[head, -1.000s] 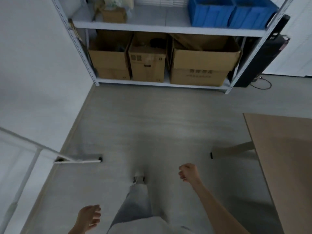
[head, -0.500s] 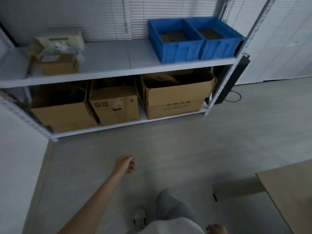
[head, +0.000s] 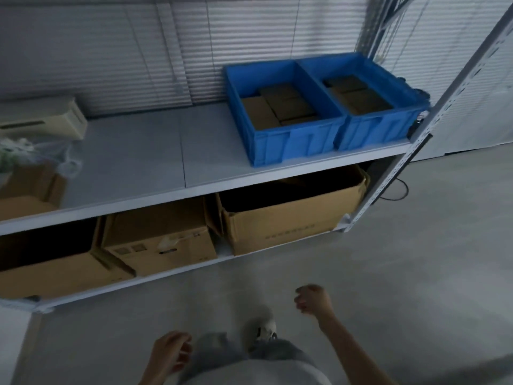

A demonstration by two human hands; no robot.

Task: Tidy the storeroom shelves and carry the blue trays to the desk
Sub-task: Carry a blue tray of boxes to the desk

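Note:
Two blue trays stand side by side at the right end of the grey metal shelf [head: 144,162]. The left blue tray [head: 294,143] and the right blue tray [head: 380,129] each hold several brown cardboard boxes. My left hand [head: 172,354] hangs low near my leg, fingers loosely curled and holding nothing. My right hand [head: 313,301] is raised a little higher, curled into a loose fist, also holding nothing. Both hands are well below the shelf and apart from the trays.
Three cardboard boxes fill the bottom shelf: a large open one [head: 288,220], a closed one [head: 158,240] and another open one [head: 50,265]. On the shelf's left lie a beige device [head: 41,120], a plastic bag [head: 41,154] and a small carton [head: 27,190]. A white upright post [head: 433,118] stands at the right.
The view has come closer to the shelf and the trays look larger. My left hand dropped back to my side while my right hand swung forward into view.

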